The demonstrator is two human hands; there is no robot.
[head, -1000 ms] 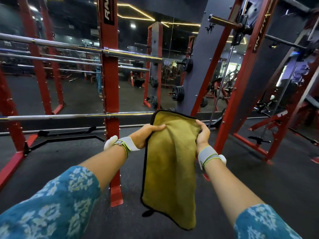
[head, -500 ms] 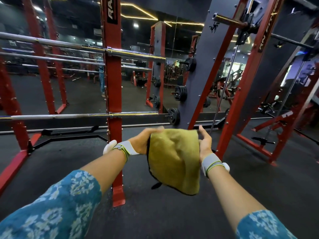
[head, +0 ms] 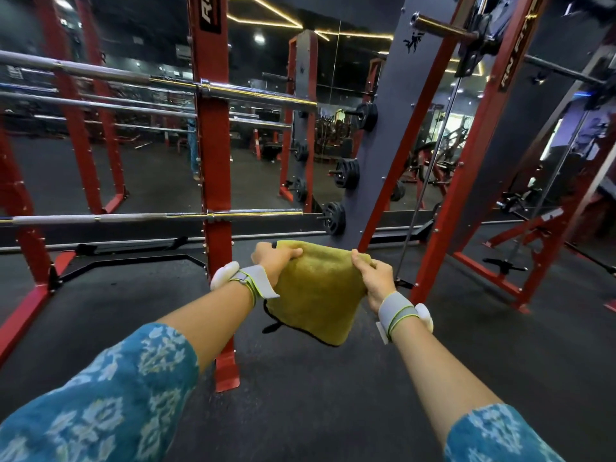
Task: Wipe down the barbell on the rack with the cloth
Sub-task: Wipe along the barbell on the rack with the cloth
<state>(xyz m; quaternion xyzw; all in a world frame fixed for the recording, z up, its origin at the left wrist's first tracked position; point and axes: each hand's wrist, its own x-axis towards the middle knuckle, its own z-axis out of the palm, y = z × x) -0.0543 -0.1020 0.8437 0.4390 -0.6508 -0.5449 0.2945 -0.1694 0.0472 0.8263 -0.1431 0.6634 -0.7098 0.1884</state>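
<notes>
Folded yellow-green cloth [head: 316, 295] is held up in both hands, just right of the red upright [head: 213, 145] and nearer the camera than it, clear of the floor [head: 333, 411]. Its top left edge is gripped by the left hand [head: 275, 261], with fingers [head: 293, 253] curled over the fold and pressed together. Its top right corner is pinched by the right hand [head: 375, 278] between thumb and curled fingers. Black trim and a small black loop are seen at the cloth's lower left edge. High on the red upright the upper barbell [head: 250, 91] is racked, chrome sleeve projecting to the right of the upright, shaft running off to the left. Lower on the same upright the lower barbell [head: 166, 217] is racked, its sleeve end stopping a little right of the upright, just above hand level. The cloth is kept apart from both bars: near the lower one, well below the upper one. Black weight plates [head: 334, 218] are stored on pegs on a grey panel [head: 383, 155] further right of the upright. Grey wristbands [head: 255, 281] with white modules are worn on both wrists, blue floral sleeves [head: 110, 395] on both arms. A mirror [head: 260, 168] is mounted behind the upright.
</notes>
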